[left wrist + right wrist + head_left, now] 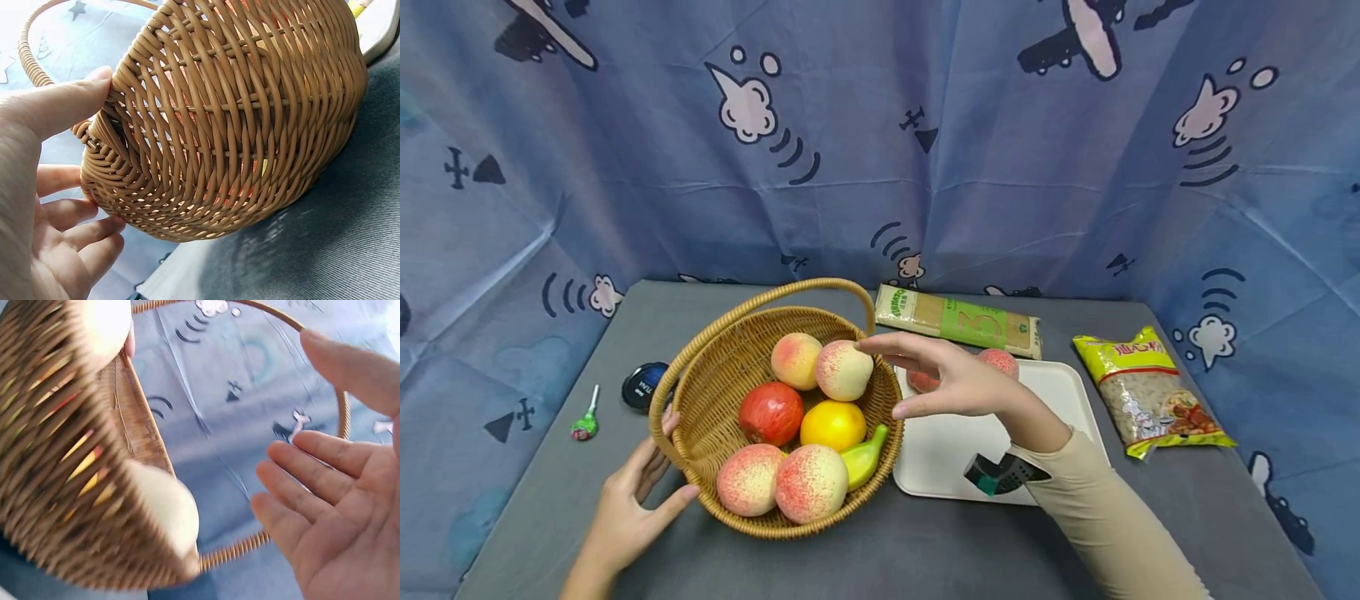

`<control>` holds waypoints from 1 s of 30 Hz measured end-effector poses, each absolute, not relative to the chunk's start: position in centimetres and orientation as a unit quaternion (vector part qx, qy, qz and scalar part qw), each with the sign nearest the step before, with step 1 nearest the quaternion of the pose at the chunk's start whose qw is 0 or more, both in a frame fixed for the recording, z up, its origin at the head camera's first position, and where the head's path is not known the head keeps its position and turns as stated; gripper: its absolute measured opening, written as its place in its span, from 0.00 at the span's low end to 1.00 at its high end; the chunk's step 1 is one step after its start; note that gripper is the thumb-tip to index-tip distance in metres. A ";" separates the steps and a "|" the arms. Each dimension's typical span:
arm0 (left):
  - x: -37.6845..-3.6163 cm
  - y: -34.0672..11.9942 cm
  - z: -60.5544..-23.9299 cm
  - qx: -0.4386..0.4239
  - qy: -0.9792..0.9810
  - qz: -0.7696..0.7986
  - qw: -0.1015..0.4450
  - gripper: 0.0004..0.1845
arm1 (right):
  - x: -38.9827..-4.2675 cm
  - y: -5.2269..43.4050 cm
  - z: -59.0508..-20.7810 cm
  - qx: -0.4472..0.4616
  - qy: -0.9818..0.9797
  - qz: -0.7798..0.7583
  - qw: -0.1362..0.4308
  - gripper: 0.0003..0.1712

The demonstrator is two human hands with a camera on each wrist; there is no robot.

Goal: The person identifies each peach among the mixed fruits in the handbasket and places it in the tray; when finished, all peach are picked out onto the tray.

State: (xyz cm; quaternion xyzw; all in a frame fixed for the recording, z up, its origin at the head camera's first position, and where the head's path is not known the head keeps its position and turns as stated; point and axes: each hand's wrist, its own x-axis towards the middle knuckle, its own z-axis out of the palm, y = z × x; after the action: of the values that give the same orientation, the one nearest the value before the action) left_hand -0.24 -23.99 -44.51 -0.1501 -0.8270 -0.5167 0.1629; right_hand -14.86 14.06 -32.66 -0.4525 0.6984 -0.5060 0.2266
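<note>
A wicker basket (707, 392) with an arched handle holds several peaches (811, 483), a red apple (777, 413), a yellow-orange fruit (832, 425) and a green-yellow banana (865, 458). My left hand (628, 508) grips its left end by the handle's foot. In the left wrist view the thumb (75, 100) presses on the rim and the other fingers lie against the woven side. Above the right rim hovers my right hand (958, 379), its fingers relaxed and apart, holding nothing. Its fingertips are nearest to the upper right peach (844, 371); contact is unclear in the head view.
Right of the basket is a white tray (925, 467), where reddish round fruit (1000, 362) shows partly behind my right hand. A noodle packet (958, 321) lies behind it, a yellow-topped food bag (1153, 392) farther right. At left are a dark round tin (643, 386) and a green lollipop (584, 425).
</note>
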 end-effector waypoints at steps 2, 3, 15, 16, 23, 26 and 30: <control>-0.3 -24.0 -44.5 -0.152 -0.827 -0.516 0.163 0.46 | -15.3 12.8 -32.2 -0.475 0.686 -0.491 0.250 0.39; -0.3 -24.1 -44.6 -0.152 -0.828 -0.515 0.162 0.46 | -15.5 12.2 -32.1 -0.486 0.682 -0.482 0.259 0.40; -0.3 -23.9 -44.3 -0.150 -0.829 -0.514 0.161 0.46 | -17.0 5.5 -32.0 -0.531 0.624 -0.377 0.432 0.36; -0.3 -23.9 -44.3 -0.153 -0.829 -0.512 0.164 0.46 | -17.1 5.1 -32.1 -0.530 0.617 -0.368 0.450 0.36; -0.3 -24.0 -44.5 -0.151 -0.832 -0.509 0.161 0.46 | -16.8 2.9 -33.0 -0.516 0.609 -0.286 0.530 0.33; -0.3 -24.0 -44.5 -0.151 -0.831 -0.513 0.157 0.46 | -16.6 2.3 -33.4 -0.525 0.602 -0.259 0.543 0.32; -0.3 -24.1 -44.5 -0.149 -0.830 -0.514 0.157 0.46 | -16.4 1.8 -33.5 -0.540 0.609 -0.226 0.536 0.32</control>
State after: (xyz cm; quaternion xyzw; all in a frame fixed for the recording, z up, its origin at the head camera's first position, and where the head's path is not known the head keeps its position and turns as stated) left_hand -0.28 -24.08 -44.51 -0.1488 -0.8298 -0.5143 0.1572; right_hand -16.44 1.77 -33.46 -0.5397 0.6088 -0.2263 0.5356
